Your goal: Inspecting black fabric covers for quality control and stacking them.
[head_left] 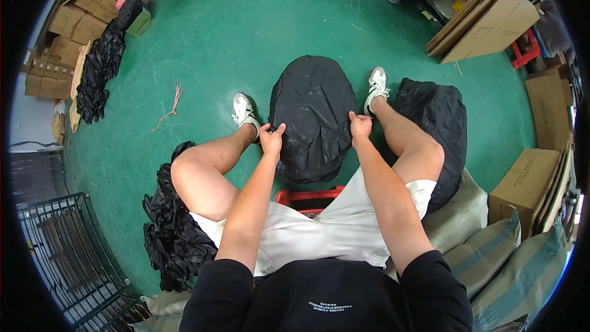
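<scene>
A rounded, oval bundle in wrinkled black sheeting (313, 117) sits on the floor between my feet; what is inside cannot be seen. My left hand (271, 140) is closed at its left edge, thumb toward the bundle. On the opposite edge, my right hand (361, 129) grips the black material, with the curled fingers partly hidden. Beside my right leg stands another black-covered bundle (439, 123). A heap of loose, crumpled black material (175, 227) lies by my left leg.
A red stool (310, 195) shows between my thighs. Woven sacks (491, 246) and a carton (522, 181) stand to the right. Flattened cardboard (485, 21) leans at the far right. A metal rack (74, 246) is at the left. Pink cord (174, 107) lies on the green floor.
</scene>
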A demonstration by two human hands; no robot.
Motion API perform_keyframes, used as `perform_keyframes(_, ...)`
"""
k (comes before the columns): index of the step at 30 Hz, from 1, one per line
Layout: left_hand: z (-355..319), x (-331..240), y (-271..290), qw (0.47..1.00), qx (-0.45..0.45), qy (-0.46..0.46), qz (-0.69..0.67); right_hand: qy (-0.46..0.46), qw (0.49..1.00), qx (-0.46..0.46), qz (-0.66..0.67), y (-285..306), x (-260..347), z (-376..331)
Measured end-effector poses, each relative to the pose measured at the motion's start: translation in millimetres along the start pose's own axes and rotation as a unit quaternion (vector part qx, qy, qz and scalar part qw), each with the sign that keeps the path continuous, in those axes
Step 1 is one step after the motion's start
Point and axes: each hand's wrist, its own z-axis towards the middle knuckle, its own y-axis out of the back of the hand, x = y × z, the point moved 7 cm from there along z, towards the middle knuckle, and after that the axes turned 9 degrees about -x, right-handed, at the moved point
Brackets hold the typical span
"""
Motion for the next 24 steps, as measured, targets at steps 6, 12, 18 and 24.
perform_keyframes(6, -12, 14, 6, 0.998, 0.047, 0.040, -0.010, -0.032, 0.993, 0.112, 0.034, -14, -20, -17)
perform_keyframes(12, -22, 8, 36, 0.993, -0.038, -0.054, 0.096, 0.007, 0.996, 0.035, -0.086, 0, -51, -33)
perform_keyframes(18, -20, 23, 43, 0.991, -0.049, -0.044, 0.115, 0.035, 0.984, 0.063, -0.165, 5, -50, -48)
perform_keyframes(24, -42, 15, 38, 0.976, -0.028, -0.074, 0.201, 0.090, 0.969, 0.063, -0.222, 11, -56, -42)
